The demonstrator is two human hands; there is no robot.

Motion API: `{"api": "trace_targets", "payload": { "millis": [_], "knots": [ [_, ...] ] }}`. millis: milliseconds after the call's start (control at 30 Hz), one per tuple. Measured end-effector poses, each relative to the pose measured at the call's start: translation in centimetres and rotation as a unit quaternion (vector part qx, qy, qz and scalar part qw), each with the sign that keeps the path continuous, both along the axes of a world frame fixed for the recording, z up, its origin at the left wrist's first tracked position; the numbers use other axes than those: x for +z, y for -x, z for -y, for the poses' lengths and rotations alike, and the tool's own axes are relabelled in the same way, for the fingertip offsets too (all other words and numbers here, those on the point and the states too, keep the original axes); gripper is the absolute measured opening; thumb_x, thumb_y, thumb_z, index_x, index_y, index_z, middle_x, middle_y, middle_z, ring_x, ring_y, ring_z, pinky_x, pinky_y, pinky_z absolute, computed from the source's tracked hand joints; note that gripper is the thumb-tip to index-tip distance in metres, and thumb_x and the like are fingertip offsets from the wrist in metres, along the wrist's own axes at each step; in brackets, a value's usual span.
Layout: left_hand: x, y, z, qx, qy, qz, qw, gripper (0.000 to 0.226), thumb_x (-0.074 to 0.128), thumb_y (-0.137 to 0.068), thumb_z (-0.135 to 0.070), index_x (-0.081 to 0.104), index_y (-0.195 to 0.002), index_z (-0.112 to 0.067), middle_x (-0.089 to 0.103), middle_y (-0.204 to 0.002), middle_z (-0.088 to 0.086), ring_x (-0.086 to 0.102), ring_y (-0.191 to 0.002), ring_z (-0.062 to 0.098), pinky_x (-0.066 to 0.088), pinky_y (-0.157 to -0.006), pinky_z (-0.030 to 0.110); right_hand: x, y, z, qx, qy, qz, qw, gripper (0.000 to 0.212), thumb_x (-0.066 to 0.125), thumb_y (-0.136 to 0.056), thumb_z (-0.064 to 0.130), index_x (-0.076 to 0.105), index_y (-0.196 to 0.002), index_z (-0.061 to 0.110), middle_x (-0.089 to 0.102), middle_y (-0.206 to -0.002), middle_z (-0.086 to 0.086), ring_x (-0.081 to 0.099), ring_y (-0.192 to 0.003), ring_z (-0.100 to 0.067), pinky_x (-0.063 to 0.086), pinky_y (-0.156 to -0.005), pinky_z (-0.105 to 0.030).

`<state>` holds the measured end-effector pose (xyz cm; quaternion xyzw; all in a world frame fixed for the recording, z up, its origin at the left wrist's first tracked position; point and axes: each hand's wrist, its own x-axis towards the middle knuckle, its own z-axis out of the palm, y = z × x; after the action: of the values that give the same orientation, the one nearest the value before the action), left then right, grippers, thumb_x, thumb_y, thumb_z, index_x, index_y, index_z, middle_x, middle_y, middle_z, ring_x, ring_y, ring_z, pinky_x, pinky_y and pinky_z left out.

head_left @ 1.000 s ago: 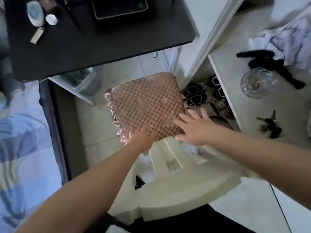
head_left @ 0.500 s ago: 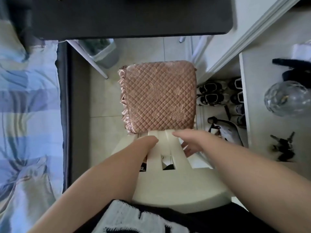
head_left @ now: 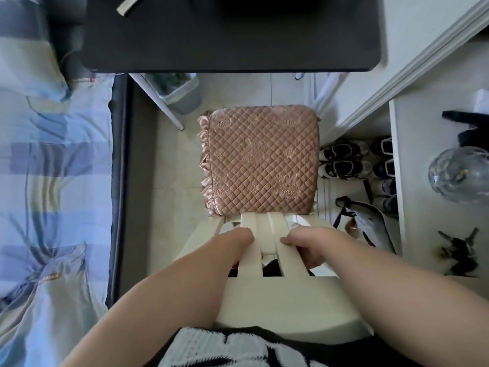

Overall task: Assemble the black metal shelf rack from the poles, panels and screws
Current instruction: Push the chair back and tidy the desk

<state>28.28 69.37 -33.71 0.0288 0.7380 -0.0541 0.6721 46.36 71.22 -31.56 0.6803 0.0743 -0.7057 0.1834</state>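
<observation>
No shelf poles, panels or screws are in view. Below me stands a cream plastic chair (head_left: 275, 303) with a pink quilted cushion (head_left: 262, 160) on its seat. My left hand (head_left: 234, 243) grips the left slat of the chair's backrest, its fingertips hidden behind the slat. On the right slat, my right hand (head_left: 304, 246) has its fingers curled round the plastic. Both forearms reach down over the top of the backrest.
A black desk (head_left: 225, 35) spans the top, with a grey waste bin (head_left: 180, 91) under it. A bed with blue striped bedding (head_left: 53, 181) fills the left. To the right are shoes (head_left: 344, 160), a bag (head_left: 365, 221), and a white ledge (head_left: 412, 207) with a glass bowl (head_left: 460, 176) and keys (head_left: 457, 250).
Both hands left the cushion and came back to the backrest slats, which they now grip. The chair sits square in front of me instead of turned.
</observation>
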Motion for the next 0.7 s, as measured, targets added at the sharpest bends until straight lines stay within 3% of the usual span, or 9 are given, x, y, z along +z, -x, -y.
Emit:
{"api": "trace_targets", "payload": {
  "millis": [67,167,267,433,500,600,700],
  "knots": [
    [0.3,0.0,-0.3,-0.009,-0.013,-0.003,1.000,0.008,0.052,-0.092,-0.017,0.055,-0.098,-0.012,0.071,-0.103,0.016,0.071,-0.095,0.033,0.057,-0.089,0.052,0.3,-0.1,-0.4,0.010,-0.009,0.004,1.000,0.020,0.055,-0.104,0.022,0.056,-0.119,0.008,0.072,-0.110,-0.017,0.072,-0.093,-0.030,0.059,-0.059,-0.041],
    [0.8,0.0,-1.6,-0.016,-0.038,-0.015,0.999,0.005,0.053,-0.094,-0.017,0.050,-0.094,-0.013,0.068,-0.107,0.015,0.069,-0.096,0.032,0.057,-0.090,0.051,1.2,0.0,-1.8,0.032,-0.027,-0.006,0.999,0.025,0.053,-0.105,0.025,0.056,-0.119,0.004,0.071,-0.111,-0.016,0.070,-0.093,-0.029,0.058,-0.067,-0.041],
    [1.1,0.0,-3.4,-0.011,-0.068,-0.015,0.998,0.005,0.053,-0.097,-0.015,0.049,-0.097,-0.013,0.068,-0.105,0.015,0.069,-0.092,0.031,0.058,-0.083,0.047,1.9,0.1,-3.8,0.038,-0.060,-0.011,0.997,0.027,0.051,-0.106,0.025,0.056,-0.120,0.003,0.070,-0.118,-0.017,0.069,-0.105,-0.031,0.058,-0.087,-0.048],
    [1.7,0.5,-7.5,-0.003,-0.094,-0.009,0.996,0.010,0.052,-0.098,-0.016,0.048,-0.089,-0.016,0.068,-0.101,0.013,0.070,-0.090,0.030,0.058,-0.084,0.050,2.5,0.7,-7.9,0.026,-0.082,-0.021,0.996,0.030,0.050,-0.107,0.023,0.052,-0.126,0.000,0.072,-0.107,-0.021,0.074,-0.090,-0.033,0.059,-0.085,-0.052],
    [1.8,0.8,-9.6,-0.002,-0.086,-0.005,0.996,0.004,0.051,-0.098,-0.017,0.050,-0.095,-0.014,0.069,-0.103,0.014,0.070,-0.089,0.030,0.059,-0.083,0.051,2.4,1.0,-10.1,0.023,-0.080,-0.018,0.996,0.032,0.050,-0.107,0.023,0.049,-0.128,0.000,0.072,-0.101,-0.021,0.075,-0.081,-0.035,0.059,-0.083,-0.053],
    [1.3,1.4,-13.2,-0.015,-0.078,0.002,0.997,0.021,0.048,-0.096,-0.017,0.051,-0.115,-0.011,0.067,-0.114,0.017,0.069,-0.099,0.035,0.056,-0.089,0.054,1.8,1.6,-13.6,0.027,-0.074,-0.016,0.997,0.033,0.050,-0.107,0.024,0.050,-0.127,-0.002,0.069,-0.113,-0.023,0.071,-0.101,-0.038,0.053,-0.098,-0.058],
    [0.5,1.9,-17.8,-0.026,-0.061,0.006,0.998,0.028,0.046,-0.097,-0.017,0.052,-0.122,-0.007,0.067,-0.117,0.019,0.068,-0.103,0.037,0.055,-0.093,0.054,1.2,2.3,-18.1,0.028,-0.068,-0.007,0.997,0.031,0.050,-0.107,0.023,0.051,-0.124,-0.002,0.067,-0.118,-0.025,0.068,-0.108,-0.039,0.052,-0.100,-0.058]
  ]
}}
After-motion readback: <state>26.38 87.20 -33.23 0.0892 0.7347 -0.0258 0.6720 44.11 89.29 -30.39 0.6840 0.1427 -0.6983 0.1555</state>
